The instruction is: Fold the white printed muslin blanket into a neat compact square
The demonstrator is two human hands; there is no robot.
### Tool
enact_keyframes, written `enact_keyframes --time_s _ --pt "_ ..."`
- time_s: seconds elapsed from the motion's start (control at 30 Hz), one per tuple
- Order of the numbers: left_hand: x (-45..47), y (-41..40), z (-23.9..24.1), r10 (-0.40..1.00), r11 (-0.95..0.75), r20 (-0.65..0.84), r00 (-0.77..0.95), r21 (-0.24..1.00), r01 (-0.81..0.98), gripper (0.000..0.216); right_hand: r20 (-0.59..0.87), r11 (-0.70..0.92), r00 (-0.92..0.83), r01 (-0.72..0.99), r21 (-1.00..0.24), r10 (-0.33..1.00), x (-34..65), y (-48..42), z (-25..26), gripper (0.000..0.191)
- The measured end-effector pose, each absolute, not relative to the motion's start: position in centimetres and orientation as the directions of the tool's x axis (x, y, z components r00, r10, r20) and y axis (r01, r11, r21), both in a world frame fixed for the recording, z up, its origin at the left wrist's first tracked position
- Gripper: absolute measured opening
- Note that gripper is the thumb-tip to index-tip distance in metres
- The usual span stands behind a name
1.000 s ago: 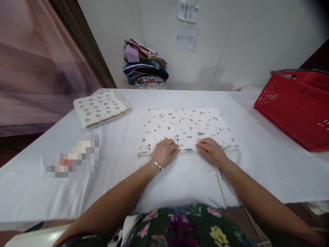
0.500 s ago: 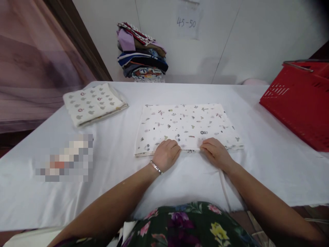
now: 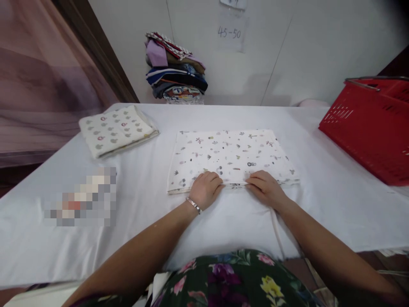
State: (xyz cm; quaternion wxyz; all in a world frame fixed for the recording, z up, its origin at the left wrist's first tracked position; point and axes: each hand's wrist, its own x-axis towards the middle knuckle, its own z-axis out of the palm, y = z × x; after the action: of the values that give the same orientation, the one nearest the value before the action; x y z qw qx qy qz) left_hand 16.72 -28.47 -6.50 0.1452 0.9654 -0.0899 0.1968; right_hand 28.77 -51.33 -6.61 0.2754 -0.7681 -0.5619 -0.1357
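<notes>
White printed cloth [image 3: 223,153], centre frame; left hand [image 3: 205,189] and right hand [image 3: 266,188] are pinching its near edge; uneven tugging would be skewing layers.

At the right of the frame, the picture's edge is cutting off the red basket [image 3: 367,132]. The top edge is cropping the upper paper sign [image 3: 234,3], leaving its writing unreadable. At the left, coarse pixel blocks are masking 1 object [image 3: 84,196], and the frame is trimming the pink curtain [image 3: 47,94]. In the centre, the left hand [image 3: 206,187] and right hand [image 3: 265,187] are covering 2 stretches of the patterned cloth [image 3: 226,155]. The bottom edge is cropping the floral garment [image 3: 236,279].
</notes>
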Motion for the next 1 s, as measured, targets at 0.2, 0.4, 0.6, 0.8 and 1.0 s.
enact_keyframes --time_s 0.2,0.4,0.6,0.8,1.0 --pt "16.9 -28.6 -6.1 -0.177 -0.969 0.43 0.885 0.08 -0.233 0.023 0.547 -0.256 0.332 0.943 -0.213 0.768 28.6 -51.2 -6.7 0.016" --pt "16.4 -28.8 -6.2 -0.201 -0.969 0.409 0.89 0.052 -0.242 0.024 0.485 -0.265 0.332 0.943 -0.203 0.809 28.6 -51.2 -6.9 0.019" --pt "16.1 -28.7 -6.3 -0.177 -0.968 0.411 0.894 0.093 -0.234 0.019 0.488 -0.274 0.342 0.939 -0.207 0.803 28.6 -51.3 -6.9 0.019" --pt "16.0 -28.9 -6.0 -0.169 -0.973 0.354 0.92 0.087 -0.212 0.016 0.498 -0.263 0.338 0.94 -0.217 0.799 28.5 -51.4 -6.9 0.02" --pt "16.0 -28.7 -6.0 -0.164 -0.977 0.355 0.92 0.07 -0.201 0.018 0.471 -0.285 0.368 0.928 -0.239 0.802 29.0 -52.6 -6.4 0.021"
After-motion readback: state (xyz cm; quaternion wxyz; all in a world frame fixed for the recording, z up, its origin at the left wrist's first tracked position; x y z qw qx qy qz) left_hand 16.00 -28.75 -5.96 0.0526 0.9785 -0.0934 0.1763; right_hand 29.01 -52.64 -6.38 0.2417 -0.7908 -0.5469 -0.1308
